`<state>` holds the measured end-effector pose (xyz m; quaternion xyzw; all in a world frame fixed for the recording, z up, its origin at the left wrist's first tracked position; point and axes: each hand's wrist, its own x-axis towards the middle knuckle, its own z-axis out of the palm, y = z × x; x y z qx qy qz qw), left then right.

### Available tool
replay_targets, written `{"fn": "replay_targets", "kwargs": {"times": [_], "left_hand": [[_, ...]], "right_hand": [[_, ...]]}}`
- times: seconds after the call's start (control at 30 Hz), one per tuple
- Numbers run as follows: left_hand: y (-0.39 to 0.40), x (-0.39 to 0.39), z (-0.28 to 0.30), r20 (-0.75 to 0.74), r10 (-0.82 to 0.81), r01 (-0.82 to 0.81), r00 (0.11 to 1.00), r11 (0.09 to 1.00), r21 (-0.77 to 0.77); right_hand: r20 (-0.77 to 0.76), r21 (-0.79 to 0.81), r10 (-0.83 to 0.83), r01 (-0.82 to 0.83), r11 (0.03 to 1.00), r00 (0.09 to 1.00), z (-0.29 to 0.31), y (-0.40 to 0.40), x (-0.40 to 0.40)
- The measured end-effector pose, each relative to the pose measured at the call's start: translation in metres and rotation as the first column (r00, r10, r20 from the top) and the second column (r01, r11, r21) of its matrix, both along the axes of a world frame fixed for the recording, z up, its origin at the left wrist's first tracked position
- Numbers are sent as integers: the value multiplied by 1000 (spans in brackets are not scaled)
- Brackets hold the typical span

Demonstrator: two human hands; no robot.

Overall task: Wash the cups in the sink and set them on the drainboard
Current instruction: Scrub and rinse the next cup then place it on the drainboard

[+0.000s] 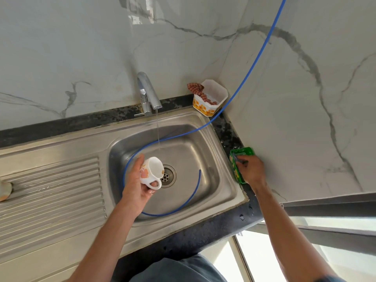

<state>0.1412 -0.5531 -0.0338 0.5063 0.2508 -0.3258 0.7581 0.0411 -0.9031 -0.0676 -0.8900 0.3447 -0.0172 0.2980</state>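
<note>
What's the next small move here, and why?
Probably lift the scrubber out of the green soap tub and bring it to the cup. The right hand is reaching into the tub, the left hand holds the cup over the sink, and the tap runs.

The green tub (237,169) carries a printed label, too blurred to read.

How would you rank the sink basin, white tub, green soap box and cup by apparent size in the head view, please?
1. sink basin
2. white tub
3. cup and green soap box: too similar to rank, box partly hidden by right hand.
</note>
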Motion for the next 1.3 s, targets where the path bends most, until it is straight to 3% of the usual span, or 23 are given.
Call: {"fn": "replay_targets", "kwargs": {"times": [0.2, 0.3, 0.4, 0.47, 0.57, 0.67, 0.8, 0.87, 0.9, 1.0, 1.1, 1.13, 1.2, 1.23, 1.27, 1.3], "left_hand": [[-2, 1, -1, -18, 43, -44, 999, 998, -48], [-5, 5, 2, -50, 64, -67, 997, 996, -55], [-17, 12, -5, -68, 57, -57, 996, 998, -2], [-31, 17, -7, -40, 25, -23, 999, 999, 41], [-53, 22, -5, 28, -38, 36, 999, 996, 78], [-62, 27, -5, 48, 3, -9, 999, 992, 123], [-57, 27, -9, 75, 36, -47, 996, 988, 146], [-56, 28, -10, 112, 30, -47, 993, 987, 155], [-55, 29, -11, 132, 27, -47, 991, 987, 153], [-51, 42, -12, 133, 27, -51, 991, 982, 184], [-46, 61, 4, 90, -98, 62, 991, 938, 342], [-42, 66, 8, 23, -144, 126, 989, 922, 365], [-39, 69, 15, -148, -187, 224, 971, 928, 298], [-36, 68, 16, -201, -207, 255, 958, 931, 260], [-32, 68, 15, -248, -225, 283, 942, 932, 228], [-29, 68, 14, -289, -241, 301, 926, 936, 182]], "right_hand": [[133, -40, -134, 141, 989, 982, 16, 16, -6], [209, 104, -178, 160, 982, 961, 51, 34, 1], [264, 307, -106, 20, 952, 959, 85, 72, 23], [257, 384, 51, -150, 911, 965, 92, 103, 50], [238, 494, 169, -269, 827, 956, 76, 148, 78], [148, 679, -3, -99, 727, 989, 66, 178, 83], [8, 902, -122, 46, 429, 992, 81, 189, 91], [6, 949, -68, 16, 314, 998, 90, 191, 90], [38, 945, -11, -32, 326, 999, 91, 193, 89], [128, 841, 185, -206, 500, 974, 90, 200, 86], [189, 816, 324, -332, 474, 927, 80, 191, 84], [241, 773, 422, -436, 461, 874, 79, 188, 82], [270, 442, 711, -739, 508, 650, 72, 175, 83], [166, 167, 864, -877, 451, 476, 65, 166, 85], [4, -54, 946, -945, 323, 324, 59, 156, 88], [-125, -155, 963, -964, 218, 238, 56, 147, 90]]}}
